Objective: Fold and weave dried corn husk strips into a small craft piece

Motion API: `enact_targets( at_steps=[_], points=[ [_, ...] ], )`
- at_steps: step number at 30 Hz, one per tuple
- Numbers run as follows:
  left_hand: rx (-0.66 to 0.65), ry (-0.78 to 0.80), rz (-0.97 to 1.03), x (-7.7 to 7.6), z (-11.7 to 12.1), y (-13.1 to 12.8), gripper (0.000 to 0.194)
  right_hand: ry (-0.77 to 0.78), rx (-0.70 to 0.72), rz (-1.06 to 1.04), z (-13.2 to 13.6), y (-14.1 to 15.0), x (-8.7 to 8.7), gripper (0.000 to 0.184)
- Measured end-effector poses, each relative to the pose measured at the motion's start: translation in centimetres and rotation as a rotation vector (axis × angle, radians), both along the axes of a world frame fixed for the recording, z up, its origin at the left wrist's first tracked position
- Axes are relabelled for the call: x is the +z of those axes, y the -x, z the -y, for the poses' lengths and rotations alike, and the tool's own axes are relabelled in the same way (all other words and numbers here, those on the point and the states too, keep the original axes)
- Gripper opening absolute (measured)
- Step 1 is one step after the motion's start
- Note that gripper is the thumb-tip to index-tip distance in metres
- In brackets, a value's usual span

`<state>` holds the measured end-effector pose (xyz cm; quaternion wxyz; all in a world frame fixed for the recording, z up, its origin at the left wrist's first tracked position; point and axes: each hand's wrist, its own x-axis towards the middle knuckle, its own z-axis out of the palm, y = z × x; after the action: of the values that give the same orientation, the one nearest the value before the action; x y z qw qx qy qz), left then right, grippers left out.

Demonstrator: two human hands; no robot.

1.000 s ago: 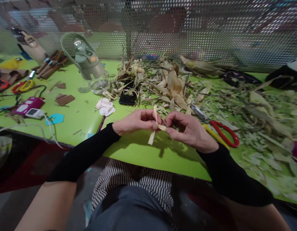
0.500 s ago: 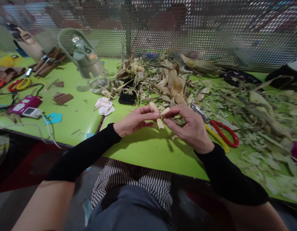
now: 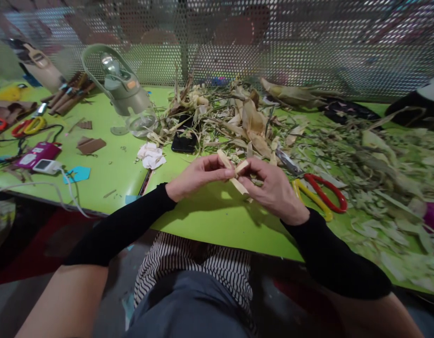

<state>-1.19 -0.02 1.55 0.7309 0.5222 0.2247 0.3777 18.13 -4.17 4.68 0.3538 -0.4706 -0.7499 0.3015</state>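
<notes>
Pale strips of corn husk (image 3: 239,186) cross each other between my two hands, above the green table (image 3: 202,220). My left hand (image 3: 202,174) pinches them between thumb and fingers from the left. From the right, my right hand (image 3: 269,188) is closed on the same husk strips, its thumb and forefinger at the crossing. The exact hold at the crossing is partly hidden by the fingertips. Close to my right wrist lie scissors (image 3: 325,195) with one red and one yellow handle loop.
A heap of dried husks (image 3: 255,117) spreads behind my hands, with shreds across the right side. A black phone (image 3: 184,141), crumpled tissue (image 3: 151,156) and clear bottle (image 3: 127,96) stand or lie left of it. A purple power strip (image 3: 39,155) with cables lies farther left. Perforated metal screen (image 3: 217,51) behind.
The lower husk strip now slants more to the right and shows longer below the fingers. My right hand has shifted slightly left; both hands keep hold.
</notes>
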Motion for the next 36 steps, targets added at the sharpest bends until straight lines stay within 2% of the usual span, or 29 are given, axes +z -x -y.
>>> enact_targets(
  at_steps=[3, 5, 8, 11, 13, 17, 25, 30, 33, 36],
  points=[
    [-0.139, 0.155, -0.003, -0.2, -0.1, 0.3, 0.048, 0.141, 0.165, -0.141, -0.1, -0.5, 0.1, 0.010],
    [-0.187, 0.262, 0.007, -0.4, -0.3, 0.4, 0.050, 0.192, 0.169, -0.177, -0.3, -0.7, -0.1, 0.013],
    [-0.112, 0.364, 0.029, -0.7, -0.5, 0.3, 0.045, 0.188, 0.085, -0.204, -0.7, -1.0, -0.7, 0.021],
    [-0.027, 0.409, 0.038, -0.6, -0.5, 0.2, 0.038, 0.201, 0.058, -0.232, -1.1, -1.2, -1.1, 0.030],
    [0.007, 0.392, 0.072, -0.2, -0.4, 0.2, 0.040, 0.206, 0.025, -0.229, -1.3, -1.2, -1.2, 0.031],
    [0.057, 0.233, 0.052, 0.5, -0.1, 0.1, 0.048, 0.152, -0.054, -0.163, -1.3, -0.8, -1.1, 0.027],
    [0.087, 0.056, -0.084, -0.7, -0.4, -0.6, 0.048, 0.116, -0.102, -0.123, -0.8, -0.2, -0.9, 0.022],
    [0.106, -0.044, -0.129, -0.6, -0.2, -0.9, 0.050, 0.132, -0.108, -0.118, -0.7, -0.4, -0.5, 0.012],
    [0.079, -0.047, -0.164, -0.5, -0.2, -0.9, 0.052, 0.206, -0.042, -0.176, -1.0, -0.5, -0.6, 0.006],
    [0.034, -0.022, -0.177, -0.5, -0.3, -0.8, 0.050, 0.347, 0.018, -0.316, -1.2, -0.5, -0.9, 0.010]
  ],
)
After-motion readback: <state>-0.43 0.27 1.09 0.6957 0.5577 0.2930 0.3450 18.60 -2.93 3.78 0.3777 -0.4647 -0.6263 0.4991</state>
